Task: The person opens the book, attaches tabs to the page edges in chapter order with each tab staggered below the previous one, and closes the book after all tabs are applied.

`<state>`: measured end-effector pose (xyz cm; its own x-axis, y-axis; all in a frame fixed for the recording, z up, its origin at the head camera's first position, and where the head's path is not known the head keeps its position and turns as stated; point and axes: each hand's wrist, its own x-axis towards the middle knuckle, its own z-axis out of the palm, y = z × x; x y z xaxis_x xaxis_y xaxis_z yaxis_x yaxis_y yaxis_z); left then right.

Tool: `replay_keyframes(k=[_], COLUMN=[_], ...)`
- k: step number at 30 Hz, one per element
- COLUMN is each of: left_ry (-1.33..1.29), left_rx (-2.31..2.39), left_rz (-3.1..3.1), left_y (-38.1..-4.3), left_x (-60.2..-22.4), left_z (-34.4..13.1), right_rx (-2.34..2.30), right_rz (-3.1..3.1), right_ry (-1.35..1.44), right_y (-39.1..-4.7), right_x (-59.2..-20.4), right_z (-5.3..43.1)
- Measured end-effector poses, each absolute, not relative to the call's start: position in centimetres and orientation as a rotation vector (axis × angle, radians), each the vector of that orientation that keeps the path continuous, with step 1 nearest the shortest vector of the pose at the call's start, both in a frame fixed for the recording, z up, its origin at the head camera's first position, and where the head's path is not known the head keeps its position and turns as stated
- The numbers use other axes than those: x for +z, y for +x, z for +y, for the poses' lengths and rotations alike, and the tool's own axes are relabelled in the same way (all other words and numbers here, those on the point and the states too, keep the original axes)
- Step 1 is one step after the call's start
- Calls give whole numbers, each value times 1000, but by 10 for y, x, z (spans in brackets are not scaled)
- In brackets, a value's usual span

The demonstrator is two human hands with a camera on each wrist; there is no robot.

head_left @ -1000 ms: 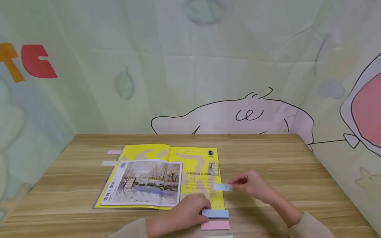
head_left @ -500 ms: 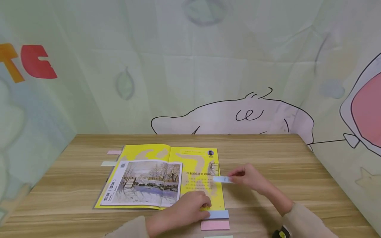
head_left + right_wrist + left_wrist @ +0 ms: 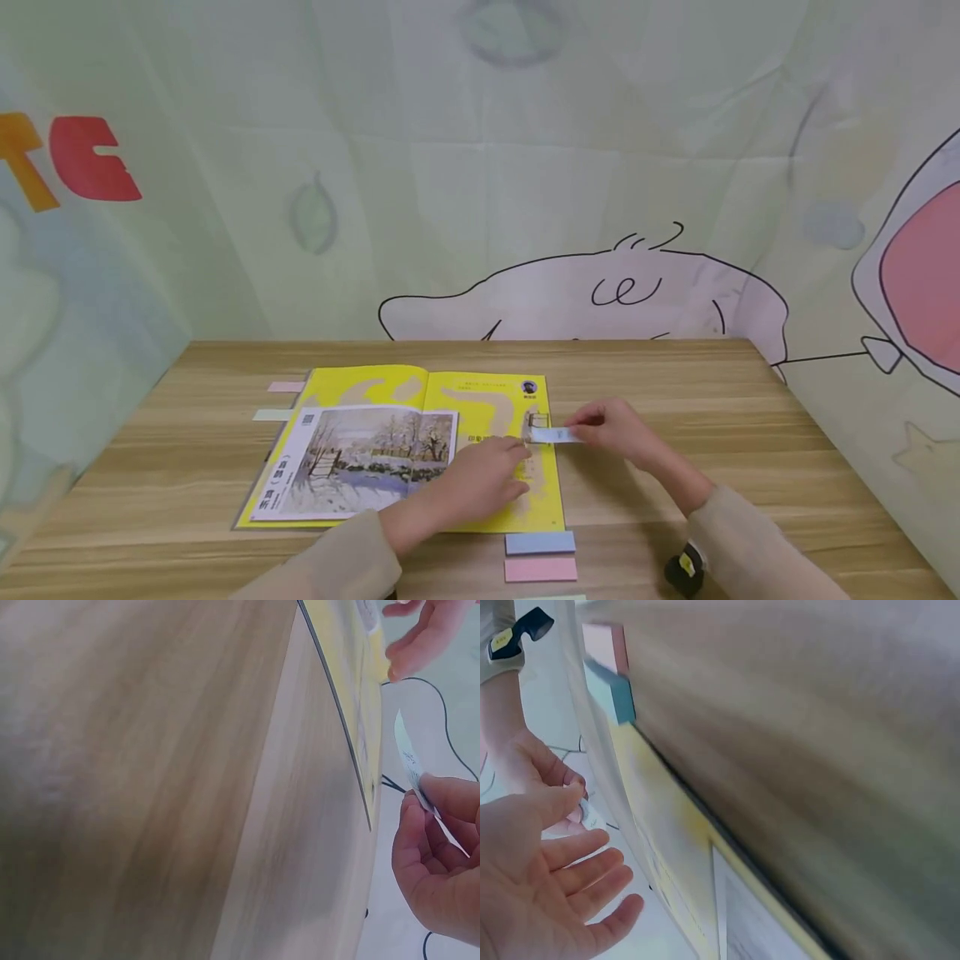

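Observation:
My right hand (image 3: 618, 433) pinches one end of a pale blue sticky note (image 3: 553, 435) between thumb and fingers. Small writing shows on the note, and its free end overlaps the right edge of an open yellow magazine (image 3: 487, 400) in the head view. In the right wrist view the note (image 3: 409, 761) curves a little and stands above the page. My left hand (image 3: 483, 479) is over the magazine's right page, fingers relaxed and pointing toward the note. The left wrist view shows these fingers (image 3: 592, 874) spread loosely, with nothing held.
A blue sticky-note pad (image 3: 540, 543) and a pink one (image 3: 540, 570) lie just below the magazine, with a pale green pad (image 3: 551, 597) cut off at the frame's bottom. Pink (image 3: 287, 387) and pale green tabs (image 3: 273, 414) stick out from the magazine's left edge.
My left hand has let go of the blue pad and moved up over the right page. My right hand has carried the note upward and slightly left along the page's right edge.

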<state>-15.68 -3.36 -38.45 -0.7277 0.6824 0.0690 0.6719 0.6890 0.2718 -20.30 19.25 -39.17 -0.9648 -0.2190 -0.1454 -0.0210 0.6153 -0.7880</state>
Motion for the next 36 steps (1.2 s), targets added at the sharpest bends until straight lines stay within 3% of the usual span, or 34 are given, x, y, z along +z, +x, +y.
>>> replay_keyframes(k=[36], left_ry=[936], left_rx=[206], left_rz=[2688], left_y=[-194], left_x=[-391], left_z=[-13], right_rx=[-1324], right_rz=[2578], right_ry=[-72], right_y=[-234], right_x=[-409], right_z=[190])
